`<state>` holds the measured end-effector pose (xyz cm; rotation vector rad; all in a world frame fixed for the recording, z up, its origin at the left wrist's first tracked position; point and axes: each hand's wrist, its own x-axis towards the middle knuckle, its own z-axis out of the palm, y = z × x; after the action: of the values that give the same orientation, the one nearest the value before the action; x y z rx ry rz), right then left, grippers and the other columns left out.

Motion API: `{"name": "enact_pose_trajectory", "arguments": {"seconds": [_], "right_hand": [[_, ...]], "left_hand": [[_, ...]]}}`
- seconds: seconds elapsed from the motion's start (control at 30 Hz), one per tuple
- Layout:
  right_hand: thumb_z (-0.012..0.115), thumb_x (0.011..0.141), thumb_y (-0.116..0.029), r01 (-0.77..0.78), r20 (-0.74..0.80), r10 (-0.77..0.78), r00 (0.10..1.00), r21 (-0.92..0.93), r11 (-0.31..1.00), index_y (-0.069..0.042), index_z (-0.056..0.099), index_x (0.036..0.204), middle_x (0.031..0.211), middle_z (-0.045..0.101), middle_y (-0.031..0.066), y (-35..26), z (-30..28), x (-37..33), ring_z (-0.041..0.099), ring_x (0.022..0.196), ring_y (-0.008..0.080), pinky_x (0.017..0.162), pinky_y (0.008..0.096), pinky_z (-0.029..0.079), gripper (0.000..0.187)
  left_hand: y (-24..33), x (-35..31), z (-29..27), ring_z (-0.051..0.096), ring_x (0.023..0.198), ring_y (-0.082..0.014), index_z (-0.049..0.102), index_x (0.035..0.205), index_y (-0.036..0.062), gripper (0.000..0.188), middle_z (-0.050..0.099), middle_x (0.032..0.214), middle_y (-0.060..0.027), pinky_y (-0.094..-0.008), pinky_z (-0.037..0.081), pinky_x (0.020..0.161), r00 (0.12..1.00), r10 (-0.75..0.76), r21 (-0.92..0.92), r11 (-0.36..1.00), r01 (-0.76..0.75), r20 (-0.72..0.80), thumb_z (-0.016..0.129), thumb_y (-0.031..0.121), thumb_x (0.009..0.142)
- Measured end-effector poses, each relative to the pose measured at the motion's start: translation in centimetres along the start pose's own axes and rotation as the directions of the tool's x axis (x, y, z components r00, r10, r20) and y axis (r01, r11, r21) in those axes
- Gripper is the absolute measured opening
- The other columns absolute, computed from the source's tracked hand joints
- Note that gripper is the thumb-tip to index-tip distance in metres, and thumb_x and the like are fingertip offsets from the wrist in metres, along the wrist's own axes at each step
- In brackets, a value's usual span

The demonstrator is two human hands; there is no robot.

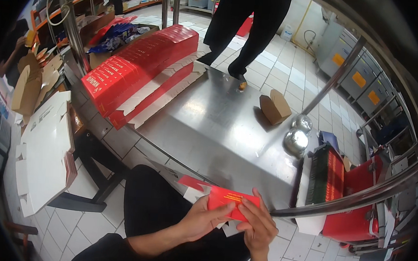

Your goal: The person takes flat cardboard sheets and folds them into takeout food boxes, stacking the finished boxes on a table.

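Above my lap, at the near edge of the steel table (205, 113), I hold a red cardboard box (226, 198) with yellow print and white inner sides. It looks partly folded, with a red and white flap sticking out to the left. My left hand (199, 222) grips its lower left side, thumb on the front panel. Curled over its right end are the fingers of my right hand (258, 223). Part of the box's underside is hidden by my hands. Ahead to the left, a long row of red flat cartons (141, 62) lies nested along the table's edge.
An open brown paper box (275, 108) stands near the table's far right edge, beside shiny round metal pieces (296, 141). White flat cardboard (45, 144) rests on a dark stool at left. Someone in black trousers (246, 23) stands beyond. A red case (358, 202) sits at right.
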<state>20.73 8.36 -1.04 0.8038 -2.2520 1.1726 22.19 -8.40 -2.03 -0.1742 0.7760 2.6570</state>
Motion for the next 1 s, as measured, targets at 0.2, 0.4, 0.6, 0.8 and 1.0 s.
{"name": "enact_pose_trajectory", "arguments": {"seconds": [0.2, 0.4, 0.6, 0.8, 1.0], "right_hand": [[0.051, 0.096, -0.008, -0.15, -0.361, 0.176, 0.916, 0.101, 0.984, 0.005, 0.048, 0.124, 0.112, 0.058, 0.0179, -0.4, 4.1, -4.4, 0.053, 0.11, 0.0304, 0.104, 0.0408, 0.039, 0.031], [0.047, 0.101, -0.02, -0.188, -0.361, 0.593, 0.72, 0.721, 0.667, 0.004, 0.053, 0.117, 0.106, 0.06, 0.0109, -1.1, 6.4, -4.1, 0.058, 0.097, 0.0168, 0.085, 0.0347, 0.048, 0.029], [0.044, 0.103, -0.02, -0.129, -0.253, 0.642, 0.724, 0.864, 0.486, 0.0, 0.052, 0.119, 0.118, 0.059, 0.0114, 0.1, 5.6, -3.4, 0.057, 0.11, 0.0202, 0.102, 0.0474, 0.042, 0.027], [0.05, 0.1, -0.018, -0.176, -0.151, 0.572, 0.806, 0.862, 0.475, 0.002, 0.054, 0.119, 0.122, 0.059, 0.0128, 1.9, 10.4, -8.0, 0.055, 0.114, 0.0228, 0.107, 0.0508, 0.036, 0.028], [0.052, 0.099, -0.025, -0.224, -0.147, 0.703, 0.696, 0.885, 0.407, 0.003, 0.055, 0.11, 0.115, 0.06, 0.014, 1.6, 10.9, -8.5, 0.056, 0.107, 0.0216, 0.105, 0.0404, 0.037, 0.03]], "left_hand": [[1.2, 1.0, -1.3, 0.065, 0.094, -0.0171, 0.058, 0.118, 0.0011, 0.024, 0.066, 0.11, -0.0099, -0.0341, 0.053, 0.086, 0.973, 0.216, 0.014, 0.976, -0.215, -0.08, 0.058, 0.009, 0.095], [-0.1, 1.1, -4.5, 0.06, 0.105, -0.0175, 0.058, 0.118, 0.0043, 0.028, 0.062, 0.119, -0.0081, -0.0346, 0.049, 0.089, 0.953, 0.236, 0.082, 0.964, -0.255, 0.19, 0.064, 0.013, 0.092], [-0.1, 3.3, -7.5, 0.057, 0.096, -0.0083, 0.062, 0.101, 0.0048, 0.021, 0.063, 0.103, -0.003, -0.0202, 0.045, 0.082, 0.906, 0.382, 0.174, 0.919, -0.353, -0.182, 0.069, -0.003, 0.083], [-2.3, 2.0, -6.9, 0.063, 0.074, -0.0133, 0.063, 0.103, 0.0015, 0.025, 0.067, 0.086, -0.0042, -0.0276, 0.053, 0.071, 0.805, 0.494, 0.451, 0.831, -0.326, -0.329, 0.07, -0.005, 0.08], [-3.7, 1.6, -6.2, 0.056, 0.109, -0.0159, 0.053, 0.124, 0.0008, 0.04, 0.06, 0.118, -0.008, -0.0336, 0.044, 0.097, 0.971, 0.143, 0.018, 0.99, -0.142, -0.193, 0.067, 0.011, 0.088]]}}
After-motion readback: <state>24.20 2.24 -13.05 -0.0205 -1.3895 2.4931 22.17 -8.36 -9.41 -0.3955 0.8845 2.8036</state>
